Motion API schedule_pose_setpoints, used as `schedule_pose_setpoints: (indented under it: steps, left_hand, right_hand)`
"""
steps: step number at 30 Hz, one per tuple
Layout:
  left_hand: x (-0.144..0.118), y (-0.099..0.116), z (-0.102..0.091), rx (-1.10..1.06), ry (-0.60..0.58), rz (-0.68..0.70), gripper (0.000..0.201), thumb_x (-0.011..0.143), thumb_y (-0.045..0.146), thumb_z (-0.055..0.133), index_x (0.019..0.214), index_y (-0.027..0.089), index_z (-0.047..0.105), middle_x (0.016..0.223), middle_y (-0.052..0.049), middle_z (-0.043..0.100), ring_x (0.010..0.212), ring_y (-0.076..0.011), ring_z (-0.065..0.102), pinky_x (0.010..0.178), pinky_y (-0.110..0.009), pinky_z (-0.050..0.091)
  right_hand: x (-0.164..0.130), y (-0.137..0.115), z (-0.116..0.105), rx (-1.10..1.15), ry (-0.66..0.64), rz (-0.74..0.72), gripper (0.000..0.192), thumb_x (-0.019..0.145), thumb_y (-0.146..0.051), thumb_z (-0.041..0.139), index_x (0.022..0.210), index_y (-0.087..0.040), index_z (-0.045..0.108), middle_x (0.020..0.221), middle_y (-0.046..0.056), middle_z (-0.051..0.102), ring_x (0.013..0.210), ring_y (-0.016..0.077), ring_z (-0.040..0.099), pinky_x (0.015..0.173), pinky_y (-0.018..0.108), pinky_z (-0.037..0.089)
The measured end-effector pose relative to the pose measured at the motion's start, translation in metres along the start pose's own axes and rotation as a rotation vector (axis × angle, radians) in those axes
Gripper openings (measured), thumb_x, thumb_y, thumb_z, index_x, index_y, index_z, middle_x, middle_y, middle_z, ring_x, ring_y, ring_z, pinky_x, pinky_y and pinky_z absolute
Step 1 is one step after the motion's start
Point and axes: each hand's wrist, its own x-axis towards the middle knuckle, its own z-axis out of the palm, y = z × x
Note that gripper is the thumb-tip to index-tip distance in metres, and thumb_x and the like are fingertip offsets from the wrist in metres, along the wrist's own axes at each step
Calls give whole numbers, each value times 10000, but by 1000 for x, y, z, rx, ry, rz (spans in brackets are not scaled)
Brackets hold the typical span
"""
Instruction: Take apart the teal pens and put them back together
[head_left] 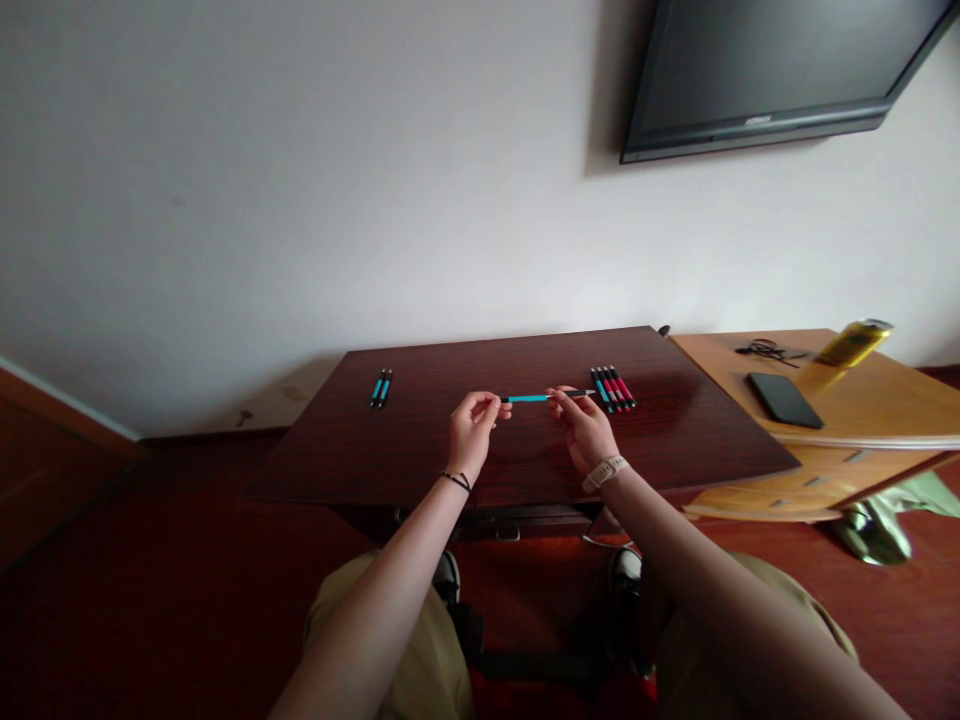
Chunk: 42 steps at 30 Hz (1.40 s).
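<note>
Left hand [472, 428] pinches blue pen [528, 398] at nine o'clock, right hand [586, 430] at three; seems light, stiff; best held mid-barrel.

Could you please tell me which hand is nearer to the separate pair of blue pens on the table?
Left: the left hand is to the right of that pair; the right hand is farther right, near the row of pens.

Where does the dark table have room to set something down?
The dark table has bare patches between the pen pair and the left hand, and between the pen row and the right edge. It's tight between the right hand and that row.
</note>
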Motion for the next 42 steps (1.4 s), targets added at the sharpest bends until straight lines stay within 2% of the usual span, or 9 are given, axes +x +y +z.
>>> schedule_pose_setpoints:
  steps: [7,12,19,26,36,42]
  left_hand:
    - [0,-2,0,-19,-42,5,322,946,488,687,1012,176,641,933,-107,802,822,-195,767,688,-275,514]
    - [-1,-4,3,3,-79,19,326,961,497,667,1022,179,629,935,-106,798,810,-187,760,679,-274,518]
    - [1,-6,6,-15,-23,13,312,962,484,665,998,176,629,871,-88,780,770,-182,746,672,-280,516]
    - [2,-6,4,-61,25,-35,321,957,487,670,996,172,631,922,-101,784,814,-190,760,699,-280,518]
    - [2,-9,3,-23,6,-4,356,972,524,648,1031,174,627,946,-110,786,842,-193,764,722,-292,540]
    - [3,-9,3,-13,42,-8,357,974,530,643,1020,177,619,940,-105,775,840,-188,754,718,-289,544]
  right_hand:
    - [0,1,-3,21,-26,17,379,640,-372,992,919,-229,778,1009,30,793,805,117,682,685,196,588]
    - [-3,2,-1,18,-50,41,347,651,-377,988,902,-230,799,906,-14,740,765,88,647,701,172,580]
    - [-7,-2,5,40,-57,70,366,639,-366,990,918,-248,785,919,-19,741,786,102,669,711,189,589]
    - [-6,-4,4,53,-51,74,365,658,-371,981,928,-235,776,954,-1,759,827,109,696,747,186,592]
    - [-4,-5,2,1,-20,70,400,636,-371,976,959,-243,779,830,-37,696,666,84,618,608,195,532]
    - [-3,-8,2,69,-51,120,364,688,-457,938,924,-216,801,824,-4,693,733,110,642,643,209,552]
